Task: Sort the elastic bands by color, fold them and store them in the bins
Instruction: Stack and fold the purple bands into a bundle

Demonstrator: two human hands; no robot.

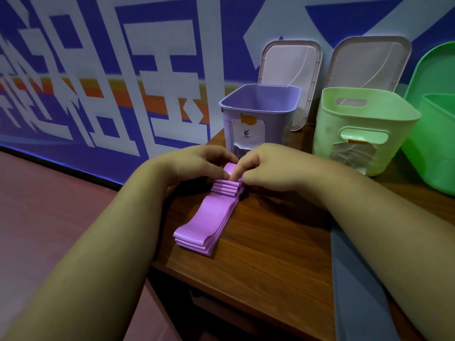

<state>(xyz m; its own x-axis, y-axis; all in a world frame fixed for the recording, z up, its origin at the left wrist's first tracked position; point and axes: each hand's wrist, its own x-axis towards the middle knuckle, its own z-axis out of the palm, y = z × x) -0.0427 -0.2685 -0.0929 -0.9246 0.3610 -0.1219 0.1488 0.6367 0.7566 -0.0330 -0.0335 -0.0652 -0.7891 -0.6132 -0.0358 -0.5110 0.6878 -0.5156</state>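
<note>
My right hand's [273, 168] fingers [235, 172] are curled tight, the forefinger pressing down on the folded end of the bands [209, 217] and pinching that fold. My left hand [197, 161] curls round the same end from the other side (its fingertips are hidden). The stack lies on the table [270, 242], its folded end just in front of the purple bin [258, 114]. The green bin [364, 129] stands right of the purple bin, and lids [293, 65] lean behind it.
</note>
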